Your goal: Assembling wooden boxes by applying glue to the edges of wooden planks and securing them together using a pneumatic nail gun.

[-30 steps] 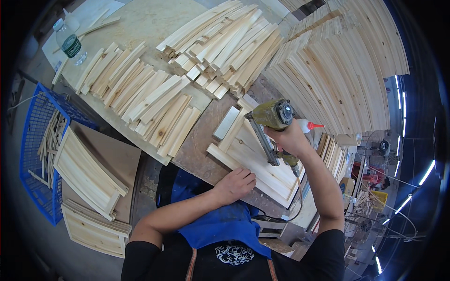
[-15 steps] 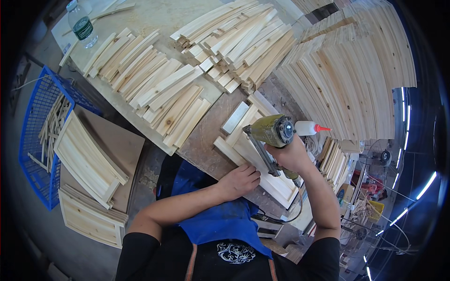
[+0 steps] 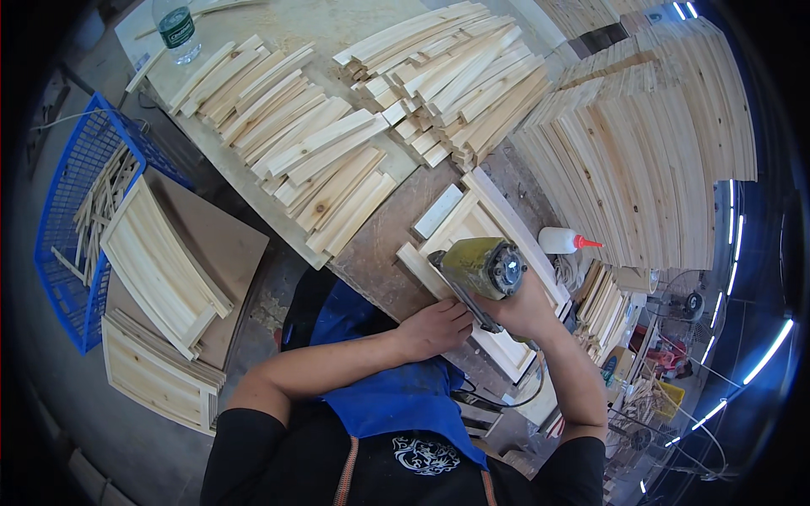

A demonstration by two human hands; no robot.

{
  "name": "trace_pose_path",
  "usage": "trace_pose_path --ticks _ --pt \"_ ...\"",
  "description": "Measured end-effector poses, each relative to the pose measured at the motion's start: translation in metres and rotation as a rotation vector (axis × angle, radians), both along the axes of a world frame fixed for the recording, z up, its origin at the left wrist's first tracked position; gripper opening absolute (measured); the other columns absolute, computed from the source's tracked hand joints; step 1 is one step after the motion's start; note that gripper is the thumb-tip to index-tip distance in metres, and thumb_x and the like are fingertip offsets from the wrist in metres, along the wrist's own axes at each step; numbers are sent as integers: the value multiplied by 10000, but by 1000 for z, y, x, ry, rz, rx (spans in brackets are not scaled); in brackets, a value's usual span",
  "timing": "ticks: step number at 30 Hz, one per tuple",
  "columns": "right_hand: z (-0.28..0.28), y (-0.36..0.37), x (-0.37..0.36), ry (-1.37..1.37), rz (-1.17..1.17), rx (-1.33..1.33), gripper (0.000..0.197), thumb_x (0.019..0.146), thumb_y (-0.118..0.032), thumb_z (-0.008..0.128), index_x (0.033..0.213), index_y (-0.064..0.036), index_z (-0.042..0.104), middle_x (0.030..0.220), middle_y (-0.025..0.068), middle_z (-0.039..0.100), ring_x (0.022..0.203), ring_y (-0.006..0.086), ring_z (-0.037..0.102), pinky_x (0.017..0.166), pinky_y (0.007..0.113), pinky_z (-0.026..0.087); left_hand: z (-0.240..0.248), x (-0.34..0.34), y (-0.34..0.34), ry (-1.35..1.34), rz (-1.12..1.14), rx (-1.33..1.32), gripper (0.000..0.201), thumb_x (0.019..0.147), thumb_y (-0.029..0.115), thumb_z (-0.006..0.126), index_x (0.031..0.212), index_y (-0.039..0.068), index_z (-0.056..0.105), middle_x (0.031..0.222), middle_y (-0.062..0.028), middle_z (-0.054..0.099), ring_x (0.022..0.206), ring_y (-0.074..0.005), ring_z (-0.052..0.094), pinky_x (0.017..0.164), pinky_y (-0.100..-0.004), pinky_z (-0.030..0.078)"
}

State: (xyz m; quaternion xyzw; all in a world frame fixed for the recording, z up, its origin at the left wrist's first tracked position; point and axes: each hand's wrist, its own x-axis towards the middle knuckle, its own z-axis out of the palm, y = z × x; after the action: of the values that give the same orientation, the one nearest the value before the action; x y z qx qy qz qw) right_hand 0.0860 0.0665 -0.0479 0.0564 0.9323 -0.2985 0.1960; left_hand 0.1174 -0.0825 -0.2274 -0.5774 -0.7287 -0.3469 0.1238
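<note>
My right hand grips a yellow-green nail gun and holds it over the near side of a wooden frame with a panel. The gun's body hides part of the frame and the spot under its nose. Bent fingers of my left hand press on the frame's near edge, close to the gun. A loose-looking wooden strip end juts out at the frame's left. Beside the frame lies a pale rectangular bar.
Piled wooden strips cover the table's far left, near a water bottle. Tall stacked panels stand right, behind a glue bottle with a red tip. Finished-looking frames and a blue crate sit lower left.
The nail gun and my right hand have come nearer to me, showing more of the frame's far part. My left hand stays on the near edge. The whole view has shifted slightly.
</note>
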Motion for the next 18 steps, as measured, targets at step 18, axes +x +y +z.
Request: trace_pose_path --ticks 18 --pt "-3 0 6 -28 89 12 300 889 -155 786 1174 -68 752 1020 167 777 933 336 744 848 398 583 -13 6 2 77 43 30 206 834 227 620 966 104 718 1052 -23 620 1071 -206 589 941 -356 470"
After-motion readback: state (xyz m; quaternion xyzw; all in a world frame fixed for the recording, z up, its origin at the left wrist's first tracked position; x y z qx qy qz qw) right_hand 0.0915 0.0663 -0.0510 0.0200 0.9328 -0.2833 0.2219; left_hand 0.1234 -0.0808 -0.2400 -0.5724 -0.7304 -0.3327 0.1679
